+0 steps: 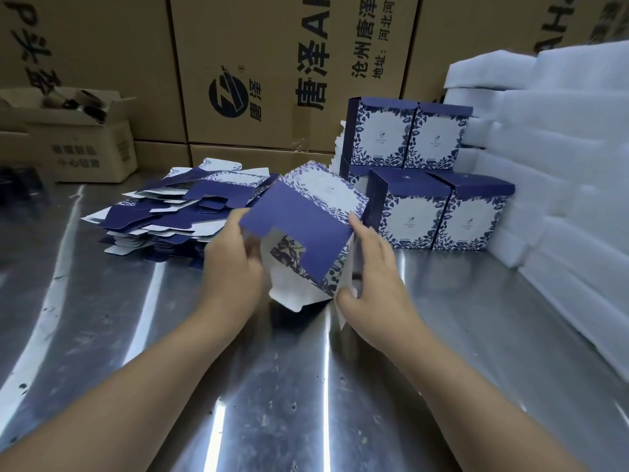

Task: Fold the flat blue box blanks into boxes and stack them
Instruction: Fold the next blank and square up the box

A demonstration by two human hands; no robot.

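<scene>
The half-formed blue-and-white floral cardboard box (323, 195) hangs tilted between both sets of fingers: left hand (235, 257) curled round its near edge, right hand (371, 267) clasping the side. Best square the walls first (they look skewed), then tuck the notched blue flap (292, 223).

Brown cartons (258, 63) behind, white foam sheets (561, 148) right.
</scene>
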